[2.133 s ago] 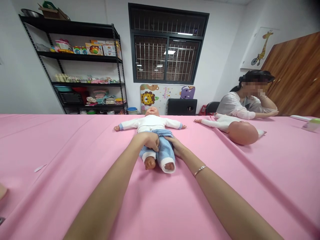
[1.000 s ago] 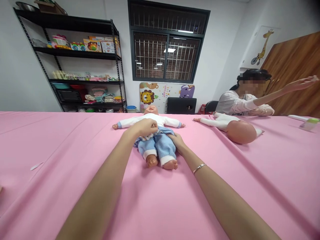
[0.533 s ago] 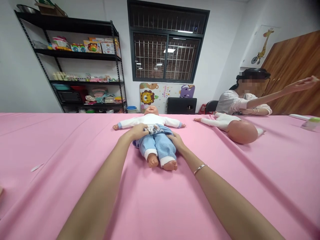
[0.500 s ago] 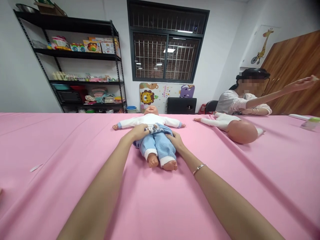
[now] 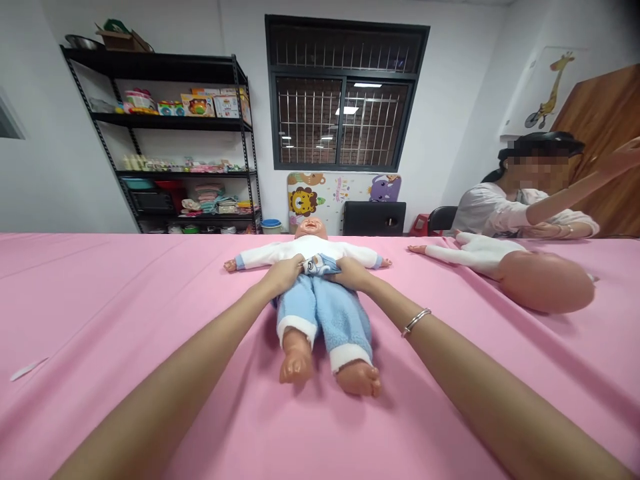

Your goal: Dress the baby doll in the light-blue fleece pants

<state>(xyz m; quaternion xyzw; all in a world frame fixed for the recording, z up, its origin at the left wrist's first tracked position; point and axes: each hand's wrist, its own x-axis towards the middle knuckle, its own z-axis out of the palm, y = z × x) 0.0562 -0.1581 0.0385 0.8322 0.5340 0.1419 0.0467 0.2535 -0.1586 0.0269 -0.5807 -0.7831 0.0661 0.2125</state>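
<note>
A plastic baby doll in a white long-sleeved top (image 5: pixel 305 250) lies flat on its back on the pink-clothed counter (image 5: pixel 125 293), arms spread and bare feet toward the camera, which leaves its waist open to both hands at once. The left hand (image 5: pixel 284 273) and right hand (image 5: pixel 351 273) sit on either side of the waist, each grip closed, fingers pinching the top edge of the fluffy light-blue trousers (image 5: pixel 325 317) where they meet the top; holding both sides keeps the waistband level. A thin bracelet (image 5: pixel 416 321) circles the right wrist. Well apart to the right, a second bald doll in white (image 5: pixel 520 277) lies on the counter before a seated person in a pale top (image 5: pixel 505 210), whose arm is stretched outward. A black metal shelf rack (image 5: pixel 185 143) stands against the far wall.
</note>
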